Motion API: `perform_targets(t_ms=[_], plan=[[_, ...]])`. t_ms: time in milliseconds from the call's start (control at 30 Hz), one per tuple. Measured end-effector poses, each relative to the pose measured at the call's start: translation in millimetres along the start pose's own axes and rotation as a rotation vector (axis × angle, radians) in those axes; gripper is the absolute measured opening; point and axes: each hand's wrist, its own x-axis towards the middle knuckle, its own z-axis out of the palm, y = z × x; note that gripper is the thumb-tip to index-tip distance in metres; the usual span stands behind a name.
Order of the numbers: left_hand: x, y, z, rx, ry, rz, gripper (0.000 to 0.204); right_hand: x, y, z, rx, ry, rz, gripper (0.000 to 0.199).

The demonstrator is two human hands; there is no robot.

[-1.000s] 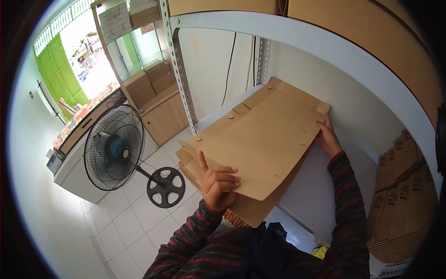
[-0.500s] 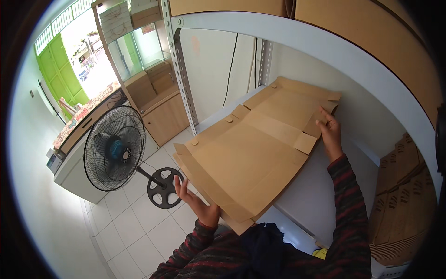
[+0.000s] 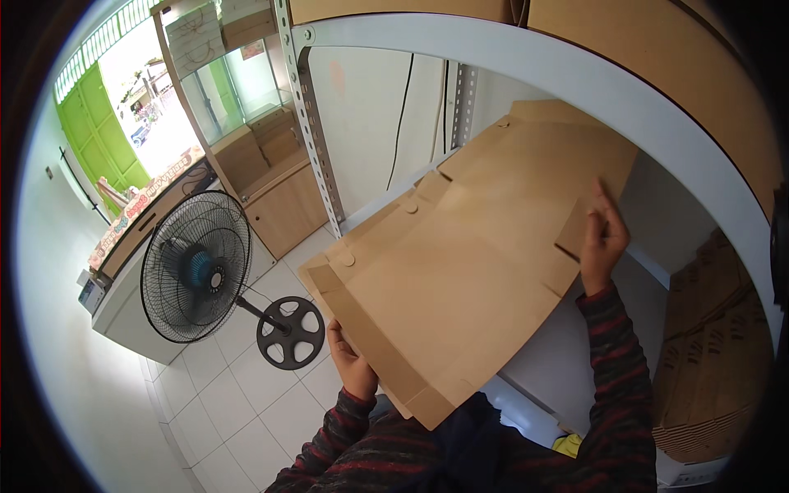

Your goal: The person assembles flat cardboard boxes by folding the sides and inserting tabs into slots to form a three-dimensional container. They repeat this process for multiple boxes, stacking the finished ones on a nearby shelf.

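A large flat brown cardboard box blank (image 3: 460, 255), with creased edges, small flaps and round tabs, lies tilted across the grey shelf. My left hand (image 3: 355, 368) is at its near left edge, with fingers curled closed against the folded border; the blank hides part of the grip. By the right edge, my right hand (image 3: 604, 246) has its fingers stretched apart, the upper one smeared by motion. It is beside a small darker flap (image 3: 574, 228) that stands folded on the right edge, and its fingers seem to touch the sheet there.
A grey metal shelf beam (image 3: 526, 53) curves overhead, with large cardboard boxes (image 3: 403, 10) on top. Stacked flat cartons (image 3: 711, 353) stand at the right. A black standing fan (image 3: 197, 267) is on the tiled floor at left, near a wooden display cabinet (image 3: 288, 209).
The far right part of the blank has risen and spread outward. My left hand's spread fingers have closed in at the edge. My right hand has shifted slightly right and down.
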Motion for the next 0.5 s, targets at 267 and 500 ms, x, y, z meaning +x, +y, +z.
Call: perform_targets(t_ms=[267, 500], plan=[[1.7, 10.6, 14.8, 0.128, -0.005, 0.019, 0.059, 38.6, -20.7, -43.4, 0.123, 0.168, 0.113, 0.034], [-1.6, 32.6, 22.6, 0.161, -0.127, 0.040, 0.069, 31.1, -36.7, -58.7, 0.057, 0.203, 0.142, 0.037]])
